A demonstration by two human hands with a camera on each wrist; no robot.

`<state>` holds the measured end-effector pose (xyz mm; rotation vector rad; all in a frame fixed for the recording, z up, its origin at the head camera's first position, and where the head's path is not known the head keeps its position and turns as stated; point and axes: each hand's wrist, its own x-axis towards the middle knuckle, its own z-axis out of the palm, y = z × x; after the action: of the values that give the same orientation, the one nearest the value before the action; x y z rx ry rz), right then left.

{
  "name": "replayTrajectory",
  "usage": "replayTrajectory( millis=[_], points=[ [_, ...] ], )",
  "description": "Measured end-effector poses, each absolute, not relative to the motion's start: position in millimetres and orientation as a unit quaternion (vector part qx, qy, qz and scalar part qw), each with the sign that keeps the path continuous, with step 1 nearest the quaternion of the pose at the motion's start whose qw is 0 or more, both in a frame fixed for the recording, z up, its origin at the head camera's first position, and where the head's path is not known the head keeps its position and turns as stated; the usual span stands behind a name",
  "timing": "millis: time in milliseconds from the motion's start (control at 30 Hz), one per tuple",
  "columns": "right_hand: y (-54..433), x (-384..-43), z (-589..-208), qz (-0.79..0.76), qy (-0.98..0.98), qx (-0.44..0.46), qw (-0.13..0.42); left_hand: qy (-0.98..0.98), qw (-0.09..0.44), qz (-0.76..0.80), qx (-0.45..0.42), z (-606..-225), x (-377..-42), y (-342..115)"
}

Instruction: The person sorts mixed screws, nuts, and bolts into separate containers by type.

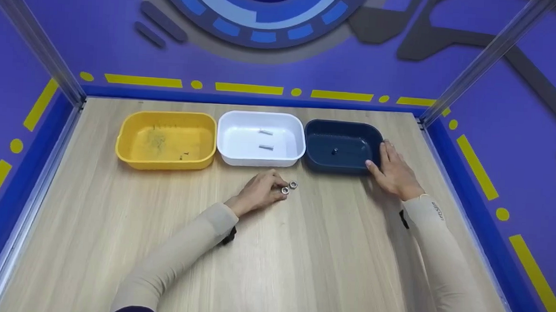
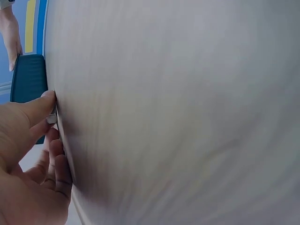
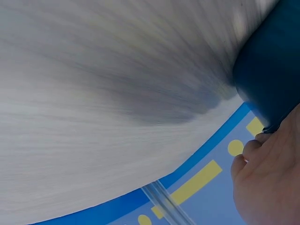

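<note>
Below the white bin [image 1: 260, 162] in the head view, my left hand [image 1: 258, 191] pinches a metal nut [image 1: 285, 190] between thumb and fingers, at the table top. A second metal nut [image 1: 293, 184] lies right beside it, seemingly against it. In the left wrist view a bit of shiny metal shows between thumb and forefinger. My right hand [image 1: 395, 174] holds the right end of the dark blue bin [image 1: 341, 170], fingers along its outer wall and thumb at the front corner of the rim. Its thumb is hidden in the right wrist view.
Inside the white bin lie two short metal rods [image 1: 266, 147]. A small dark piece [image 1: 335, 151] is in the dark blue bin. The yellow bin [image 1: 164, 165] on the left holds tiny dark bits. Purple panels stand behind and along both sides of the wooden table [image 1: 300, 271].
</note>
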<state>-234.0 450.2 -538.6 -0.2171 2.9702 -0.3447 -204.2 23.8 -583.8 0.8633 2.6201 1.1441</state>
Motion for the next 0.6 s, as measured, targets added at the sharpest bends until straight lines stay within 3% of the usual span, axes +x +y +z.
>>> replayTrajectory(
  millis=[600],
  points=[
    [449, -235, -538, -0.115, 0.988, -0.074, 0.068, 0.860, 0.079, 0.391, 0.319, -583, -216, 18]
  ],
)
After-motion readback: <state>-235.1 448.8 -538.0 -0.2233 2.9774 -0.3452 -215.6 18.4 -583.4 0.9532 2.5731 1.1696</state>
